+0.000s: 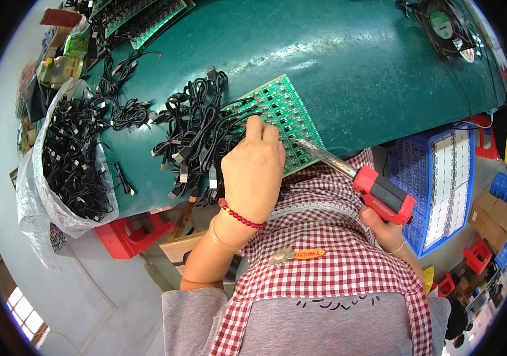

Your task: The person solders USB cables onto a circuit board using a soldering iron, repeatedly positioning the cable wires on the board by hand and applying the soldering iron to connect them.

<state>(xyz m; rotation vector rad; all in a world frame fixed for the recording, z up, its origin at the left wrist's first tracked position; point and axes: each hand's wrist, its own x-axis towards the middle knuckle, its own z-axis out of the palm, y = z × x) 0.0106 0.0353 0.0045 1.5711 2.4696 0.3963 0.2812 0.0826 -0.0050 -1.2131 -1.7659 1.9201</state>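
Observation:
A green circuit board [292,115] lies at the near edge of the table, with rows of small parts on it. Several black USB cables [197,118] are heaped on its left side, some with their wire ends on the board. Over the board's left part, my left hand [253,163] is closed in a pinch; its fingertips and whatever they hold are hidden. My right hand [382,228] grips a red and black soldering iron [384,194] from below. The iron's metal tip points left and meets the board near its middle, close to my left fingers.
At the left, a clear plastic bag [48,172] bulges with more black cables. More circuit boards [140,24] are stacked at the far left. A fan [443,26] stands at the far right. Blue crates [428,184] and a red stool [132,234] sit below the table [354,65].

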